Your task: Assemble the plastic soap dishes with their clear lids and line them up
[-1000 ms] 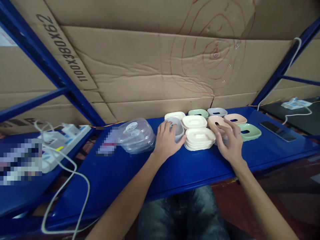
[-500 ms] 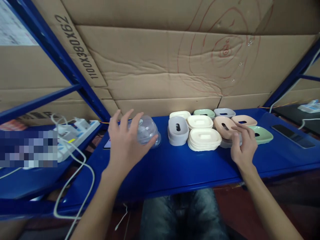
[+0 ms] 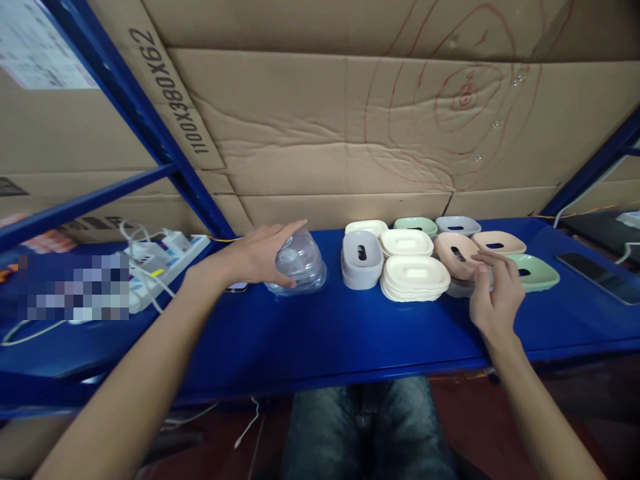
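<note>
On the left of the blue table, a stack of clear plastic domed covers stands beside my left hand. That hand is open, its fingers stretched over the domes and its thumb low at their near side; whether it presses on them I cannot tell. My right hand is closed at the right rim of a peach soap dish, thumb and fingers pinching the edge. This dish has a dark slot and rests on a greyish piece. Stacked cream trays stand just left of it.
Grey-lilac dishes are stacked left of the cream trays. A green dish and another peach dish lie right. A phone lies far right. Cardboard walls the back; a power strip with cables is left.
My left hand has lowered and turned from above onto the clear domes. My right hand stays at the peach dish. The view has shifted slightly.
</note>
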Motion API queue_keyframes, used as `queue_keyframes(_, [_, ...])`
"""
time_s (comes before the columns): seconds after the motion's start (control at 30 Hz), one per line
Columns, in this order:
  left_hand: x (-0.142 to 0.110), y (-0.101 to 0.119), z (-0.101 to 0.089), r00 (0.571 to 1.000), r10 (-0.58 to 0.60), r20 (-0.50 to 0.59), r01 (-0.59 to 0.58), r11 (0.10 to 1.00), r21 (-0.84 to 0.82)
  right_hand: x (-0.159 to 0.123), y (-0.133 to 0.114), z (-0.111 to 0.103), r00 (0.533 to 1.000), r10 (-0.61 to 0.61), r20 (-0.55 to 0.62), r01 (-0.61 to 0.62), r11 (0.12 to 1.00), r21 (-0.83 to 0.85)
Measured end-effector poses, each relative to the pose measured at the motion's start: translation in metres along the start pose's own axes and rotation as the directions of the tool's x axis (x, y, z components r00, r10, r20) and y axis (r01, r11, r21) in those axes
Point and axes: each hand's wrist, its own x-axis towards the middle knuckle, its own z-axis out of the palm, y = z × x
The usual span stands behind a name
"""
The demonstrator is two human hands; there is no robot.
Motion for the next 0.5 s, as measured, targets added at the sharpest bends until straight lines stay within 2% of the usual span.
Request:
queue_keyframes(0.07, [0.007, -0.003, 0.002, 0.999, 0.05, 0.002, -0.05, 0.997, -0.055, 0.0, 0.0, 0.0, 1.0, 0.008, 0.006, -0.008, 1.0, -0.001])
queue_keyframes(0.2, [0.011, -0.006, 0.007, 0.992, 0.104, -0.065, -0.11, 0.99, -0.086, 0.0, 0.0, 0.0, 1.0, 0.009, 0.015, -0.009, 1.0, 0.002])
queue_keyframes(0.5, [0.011, 0.006, -0.003, 0.994, 0.1, -0.036, -0.102, 0.991, -0.081, 0.0, 0.002, 0.001, 1.0, 0.001, -0.003, -0.001, 1.0, 0.024])
